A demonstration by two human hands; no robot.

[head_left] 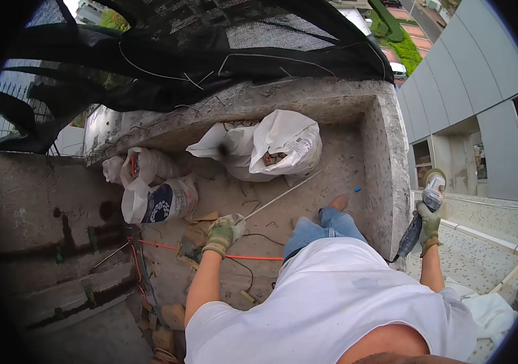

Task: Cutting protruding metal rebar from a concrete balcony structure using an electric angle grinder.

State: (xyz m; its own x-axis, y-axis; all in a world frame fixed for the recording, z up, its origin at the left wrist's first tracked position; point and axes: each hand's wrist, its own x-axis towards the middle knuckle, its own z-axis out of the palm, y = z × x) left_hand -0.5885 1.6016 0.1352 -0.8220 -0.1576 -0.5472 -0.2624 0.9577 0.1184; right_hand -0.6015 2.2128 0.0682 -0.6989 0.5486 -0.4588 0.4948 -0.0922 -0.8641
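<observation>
My left hand (225, 234), in a pale glove with green patches, is closed around a thin metal rod (284, 195). The rod slants up and right from the fist to beside the white sack (289, 142). Far to the right, my right hand (430, 223), gloved too, grips an angle grinder (434, 189) out past the low concrete wall. Its round disc (436, 175) points away from me, and the dark body hangs below the hand. Whether the disc spins cannot be told.
A concrete parapet (386, 164) borders the floor, with dark netting (210, 67) beyond. More filled sacks (165, 200) stand at the left. An orange hose (259, 258) and a black cable (251, 276) cross the floor near my legs. Tiled ledge (453, 255) lies lower right.
</observation>
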